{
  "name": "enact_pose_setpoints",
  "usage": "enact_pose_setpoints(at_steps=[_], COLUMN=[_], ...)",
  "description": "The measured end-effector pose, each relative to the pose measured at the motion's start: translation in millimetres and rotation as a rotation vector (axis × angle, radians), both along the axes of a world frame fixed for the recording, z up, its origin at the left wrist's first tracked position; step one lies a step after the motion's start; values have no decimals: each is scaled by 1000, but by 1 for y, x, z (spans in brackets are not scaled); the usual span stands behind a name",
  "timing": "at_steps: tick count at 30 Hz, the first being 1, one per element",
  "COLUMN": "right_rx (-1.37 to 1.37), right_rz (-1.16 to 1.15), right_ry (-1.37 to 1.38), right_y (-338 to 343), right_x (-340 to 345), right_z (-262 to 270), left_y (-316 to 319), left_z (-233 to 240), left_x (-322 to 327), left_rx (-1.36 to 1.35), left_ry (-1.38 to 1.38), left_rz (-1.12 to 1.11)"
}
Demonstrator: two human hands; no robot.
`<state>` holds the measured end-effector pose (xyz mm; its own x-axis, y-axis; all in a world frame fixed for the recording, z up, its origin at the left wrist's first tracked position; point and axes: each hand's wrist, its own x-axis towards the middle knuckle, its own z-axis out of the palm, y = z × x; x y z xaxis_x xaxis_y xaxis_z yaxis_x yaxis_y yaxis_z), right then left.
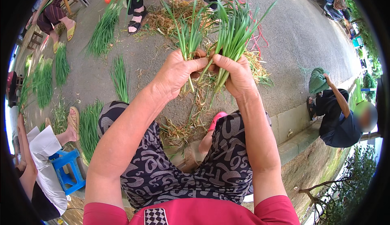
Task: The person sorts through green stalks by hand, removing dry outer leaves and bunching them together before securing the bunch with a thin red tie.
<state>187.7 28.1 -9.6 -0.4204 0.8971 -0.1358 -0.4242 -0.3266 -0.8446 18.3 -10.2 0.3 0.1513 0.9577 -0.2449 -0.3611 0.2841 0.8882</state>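
Both hands are raised over the pavement in front of my knees, thumb tips almost meeting. My left hand (175,72) holds a small bunch of chive-like greens (189,39), its leaves pointing away from me. Some dry, brownish leaf bits cling near its base. A fuller bunch of the same greens (236,37) is gripped in my right hand (239,74), with pale green stem ends poking out below the fingers. One stalk (206,69) slants across the gap between the thumbs. Fingers behind the stems are partly hidden.
Withered leaf trimmings (175,133) lie between my feet, and a larger heap (170,14) lies beyond my hands. Bundled greens (120,81) rest to the left. A person sits near a blue plastic stool (67,170). Red string (259,36) trails on the right. Other people are around.
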Motion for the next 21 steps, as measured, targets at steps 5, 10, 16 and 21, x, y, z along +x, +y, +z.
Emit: enact_pose_setpoints(at_steps=[5, 10, 16, 21], right_rx=[-115, -113, -169, -110], right_rz=[-156, -51, -56, -21], right_ry=[37, 171, 38, -25], right_y=[0, 10, 8, 4], right_x=[-2, 8, 3, 0], right_z=[11, 6, 0, 2], left_y=[-2, -3, -4, -5], left_z=[4, 7, 8, 5], left_x=[2, 7, 9, 11], left_rx=[8, 77, 137, 177], left_ry=[101, 127, 119, 178], left_rz=[56, 3, -85, -214])
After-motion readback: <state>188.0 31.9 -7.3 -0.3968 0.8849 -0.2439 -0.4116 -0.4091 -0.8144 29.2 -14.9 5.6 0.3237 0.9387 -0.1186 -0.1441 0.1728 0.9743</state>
